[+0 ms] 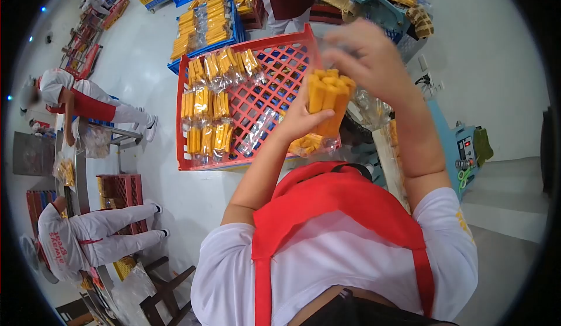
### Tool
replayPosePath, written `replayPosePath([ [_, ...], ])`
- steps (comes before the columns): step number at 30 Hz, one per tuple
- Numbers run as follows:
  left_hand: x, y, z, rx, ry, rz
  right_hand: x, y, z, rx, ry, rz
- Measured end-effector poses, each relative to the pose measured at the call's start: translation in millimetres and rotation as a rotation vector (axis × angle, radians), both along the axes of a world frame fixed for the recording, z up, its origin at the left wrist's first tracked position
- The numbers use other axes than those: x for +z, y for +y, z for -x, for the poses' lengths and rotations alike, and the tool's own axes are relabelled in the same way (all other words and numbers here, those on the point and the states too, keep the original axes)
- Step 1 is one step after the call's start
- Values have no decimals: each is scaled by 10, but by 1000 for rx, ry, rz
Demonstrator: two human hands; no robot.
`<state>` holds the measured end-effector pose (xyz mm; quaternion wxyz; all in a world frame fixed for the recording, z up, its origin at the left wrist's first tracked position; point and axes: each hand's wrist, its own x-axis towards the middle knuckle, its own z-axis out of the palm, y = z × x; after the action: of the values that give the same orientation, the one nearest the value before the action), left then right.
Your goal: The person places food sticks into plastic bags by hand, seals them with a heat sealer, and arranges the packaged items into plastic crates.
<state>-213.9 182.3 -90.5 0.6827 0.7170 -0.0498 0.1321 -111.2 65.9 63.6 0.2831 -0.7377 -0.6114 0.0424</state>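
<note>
My left hand (302, 119) is wrapped round a clear plastic bag of yellow-orange stick snacks (329, 97), with the thumb across its front. The sticks stand upright in the bag, ends facing up. Just above the bag's top is my right hand (368, 60), its fingers bent and smeared by motion; whether they pinch the plastic I cannot tell. Beside my left hand lies a red plastic crate (274, 71) with a lattice bottom. Filled bags (201, 104) lie in rows along its far and left sides. Flat clear plastic packaging (259, 132) rests nearer my left forearm.
A blue crate (238, 22) of similar bags stands beyond the red one. Another person's apron and legs (286, 1) are behind it. On the right are a blue-green machine (464, 150) and green scissors (463, 178). Two co-workers (87, 232) stand at a left table.
</note>
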Motion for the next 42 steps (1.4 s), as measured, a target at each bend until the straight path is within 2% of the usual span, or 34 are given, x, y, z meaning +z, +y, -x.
replayPosePath([
  [2,-16,-39,18,64,22,545,-1,-75,-41,-196,-315,-591],
  [3,-126,2,-11,-68,52,747,-130,-142,-139,-115,-124,-454],
  [4,-71,-3,-9,-72,57,742,-278,-99,-146,-122,-122,-458],
  [6,118,-59,-3,-232,134,1111,-607,35,-114,-29,-3,-238],
  [7,293,-124,-22,-161,189,1144,-745,120,-122,10,122,-255],
  [8,303,-134,-43,-161,197,1144,-795,172,-182,5,127,-255],
  [10,308,-116,-103,-272,265,1474,-851,277,-310,-107,626,69],
  [11,298,-121,-136,-249,322,1497,-910,314,-357,-107,633,64],
  [13,262,-118,-146,-227,341,1515,-1041,387,-446,-36,1033,146],
  [15,211,-96,-138,-201,355,1542,-1139,476,-510,-14,1091,202],
  [17,161,-53,-105,-295,348,1523,-1213,527,-512,13,1154,266],
  [20,234,-63,-85,-176,354,1513,-1227,582,-479,19,1211,295],
  [23,185,-45,-109,-183,298,1556,-1177,610,-459,45,1062,245],
  [25,241,-29,-100,-195,255,1554,-907,561,-296,-96,549,213],
  [26,256,-22,-94,-212,215,1546,-926,571,-291,-91,551,219],
  [28,234,2,-121,-229,179,1549,-959,590,-289,-133,367,129],
  [33,207,39,-154,-281,132,1562,-881,579,-209,-183,244,87],
  [35,127,67,-174,-446,77,1588,-883,560,-200,-193,223,80],
  [38,-44,133,-207,-426,58,1572,-865,548,-196,-198,201,38],
  [39,-51,158,-179,-417,56,1579,-842,553,-236,-265,211,-132],
  [41,-56,251,-93,-589,92,1488,-951,623,-480,-375,223,-453],
  [42,-81,308,-55,-583,91,1495,-936,615,-572,-373,227,-445],
])
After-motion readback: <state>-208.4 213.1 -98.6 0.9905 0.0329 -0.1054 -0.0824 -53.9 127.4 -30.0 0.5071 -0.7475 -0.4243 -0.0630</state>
